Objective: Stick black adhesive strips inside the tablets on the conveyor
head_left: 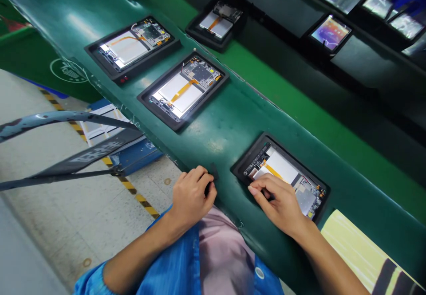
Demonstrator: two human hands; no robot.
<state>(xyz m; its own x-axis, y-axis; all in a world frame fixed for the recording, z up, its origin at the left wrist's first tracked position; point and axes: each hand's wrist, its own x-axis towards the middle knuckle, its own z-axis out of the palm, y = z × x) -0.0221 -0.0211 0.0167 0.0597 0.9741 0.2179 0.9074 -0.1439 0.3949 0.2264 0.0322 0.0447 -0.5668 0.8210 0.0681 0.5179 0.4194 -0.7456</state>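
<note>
The right hand (279, 202) is arching over a tablet (282, 164), its thumb and forefinger pressing together at the tips; whether anything thin is lying between them I cannot tell. Those tips are hovering over or touching the near edge of a matt black, thick-rimmed rectangular tray (248, 151), in which the tablet is lying open. Just beyond the fingers a smooth, silvery battery plate is showing, with a flat orange ribbon (273, 171) crossing it, and a knobbly circuit board (308, 202) is sitting to their right. The left hand (195, 193) is curling at the near edge of the glossy green mat (239, 113), thumb bent in against the fingers, and a small, blurred dark scrap (213, 171) is showing just beside its knuckles; whether they are gripping it I cannot tell. Beyond the left fingers, a second tablet (179, 91) and a third (128, 49) are lying in similar trays. Right of the right fingers, past the wrist, a pale yellow sheet (346, 233) with dark stripes is resting on the mat.
</note>
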